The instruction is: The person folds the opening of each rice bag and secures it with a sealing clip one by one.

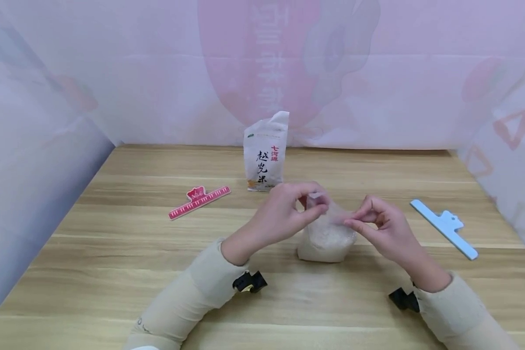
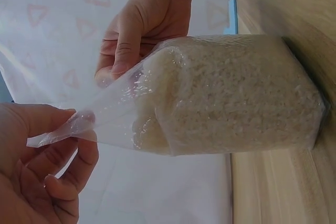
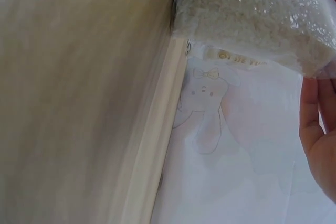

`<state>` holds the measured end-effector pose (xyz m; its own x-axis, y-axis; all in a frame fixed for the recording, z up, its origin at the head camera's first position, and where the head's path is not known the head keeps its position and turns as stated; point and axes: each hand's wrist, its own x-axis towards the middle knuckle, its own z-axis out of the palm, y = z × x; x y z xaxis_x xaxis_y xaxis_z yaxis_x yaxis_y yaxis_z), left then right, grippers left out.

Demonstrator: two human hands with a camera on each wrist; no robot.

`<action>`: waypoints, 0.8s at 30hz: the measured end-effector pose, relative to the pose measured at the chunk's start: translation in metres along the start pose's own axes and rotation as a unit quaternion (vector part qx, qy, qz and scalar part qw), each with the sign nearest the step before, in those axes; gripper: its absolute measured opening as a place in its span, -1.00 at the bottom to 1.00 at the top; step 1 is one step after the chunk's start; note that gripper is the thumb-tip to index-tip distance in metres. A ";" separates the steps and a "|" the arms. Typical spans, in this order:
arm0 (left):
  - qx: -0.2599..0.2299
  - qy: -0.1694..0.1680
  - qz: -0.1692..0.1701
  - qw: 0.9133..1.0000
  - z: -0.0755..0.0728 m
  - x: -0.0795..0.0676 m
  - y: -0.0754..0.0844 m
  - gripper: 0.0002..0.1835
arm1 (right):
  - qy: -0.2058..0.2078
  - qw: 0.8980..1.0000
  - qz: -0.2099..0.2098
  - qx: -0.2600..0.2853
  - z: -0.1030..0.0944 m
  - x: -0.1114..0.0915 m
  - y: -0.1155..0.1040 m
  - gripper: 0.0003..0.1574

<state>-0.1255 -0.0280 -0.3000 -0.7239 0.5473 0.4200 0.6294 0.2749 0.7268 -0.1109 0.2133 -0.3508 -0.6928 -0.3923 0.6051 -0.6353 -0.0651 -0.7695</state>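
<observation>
A clear plastic bag of rice [image 1: 328,240] stands upright on the table, its lower part filled with pale grains [image 2: 236,93]. My left hand [image 1: 288,209] pinches the gathered top of the bag between thumb and fingers, as the left wrist view shows close up. On the bag's other side, my right hand [image 1: 385,228] pinches the loose plastic near the upper edge. From the left wrist, the right hand [image 2: 149,19] appears behind the bag with its thumb against the film. The right wrist view shows the filled part of the bag [image 3: 252,14] from another side.
Behind the bag stands a white printed rice package [image 1: 266,153]. A red sealing clip [image 1: 200,201] with a piano-key pattern lies at left, a light blue sealing clip [image 1: 445,228] at right. Printed cloth [image 1: 157,97] encloses the wooden table [image 1: 113,291] at back and sides.
</observation>
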 end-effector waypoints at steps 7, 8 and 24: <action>-0.072 -0.010 -0.041 0.997 0.000 0.002 -0.007 -0.91 | -0.026 1.000 -0.005 -0.010 -0.006 -0.004 0.001 -0.87; -0.068 -0.010 -0.044 0.997 -0.001 0.003 -0.007 -0.90 | -0.024 1.000 -0.003 -0.014 -0.007 -0.003 0.001 -0.88; -0.094 -0.053 -0.052 0.993 -0.006 0.004 -0.005 -0.84 | -0.049 0.999 0.005 -0.019 -0.011 -0.001 0.000 -0.82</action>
<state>-0.1328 -0.0318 -0.2988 -0.7417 0.6071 0.2851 0.4819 0.1867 0.8561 -0.1143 0.2241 -0.3489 -0.6633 -0.4805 0.5737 -0.6427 -0.0270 -0.7656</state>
